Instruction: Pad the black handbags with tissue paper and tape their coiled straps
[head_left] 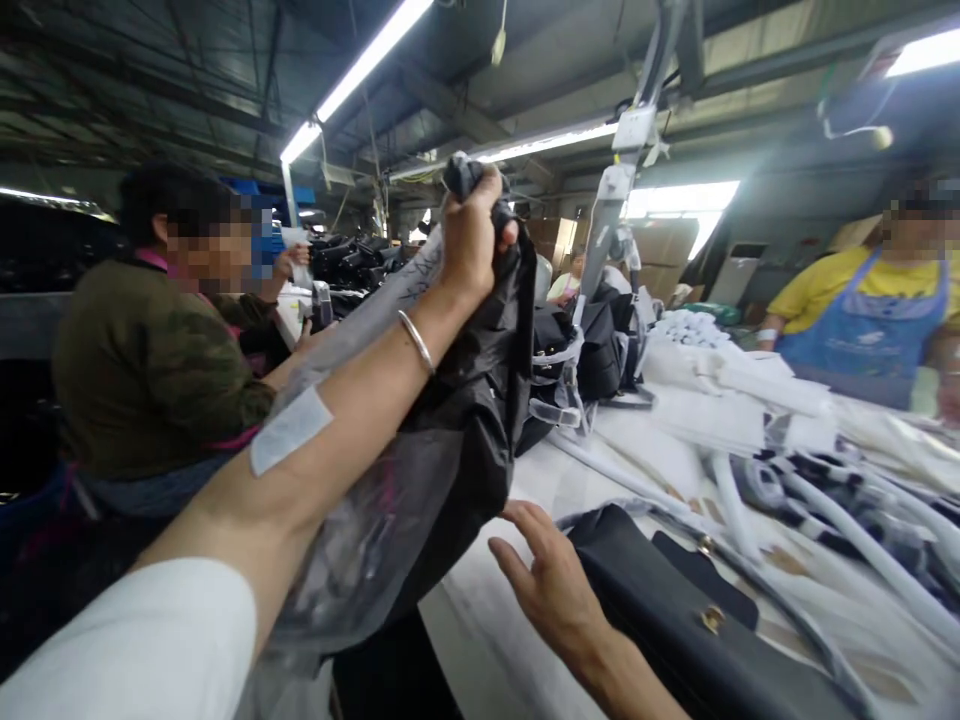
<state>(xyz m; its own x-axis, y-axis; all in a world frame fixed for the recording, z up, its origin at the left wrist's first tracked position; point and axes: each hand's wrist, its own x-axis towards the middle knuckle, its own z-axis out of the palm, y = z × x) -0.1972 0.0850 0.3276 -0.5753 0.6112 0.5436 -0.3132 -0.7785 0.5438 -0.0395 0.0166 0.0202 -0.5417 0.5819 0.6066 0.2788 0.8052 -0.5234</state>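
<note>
My left hand (471, 240), raised high in front of me, is closed round the gathered top of a black bag (480, 430). The bag hangs down from the fist, and a clear plastic cover (375, 545) with dark writing spreads over its left side. Low and to the right, my right hand (551, 575) is open with fingers apart, close to the bag's lower edge; whether the fingertips touch it I cannot tell. Just right of that hand lies a black leather handbag (660, 590) with a flap and a gold clasp (711, 620).
A white-topped table (487, 590) stretches to the right, with wrapped straps (802, 490), white packing sheets (735, 385) and black bags (600, 340) on it. One co-worker (165, 350) sits at left; another in a blue apron (862, 330) stands across the table. A grey post (604, 230) rises behind.
</note>
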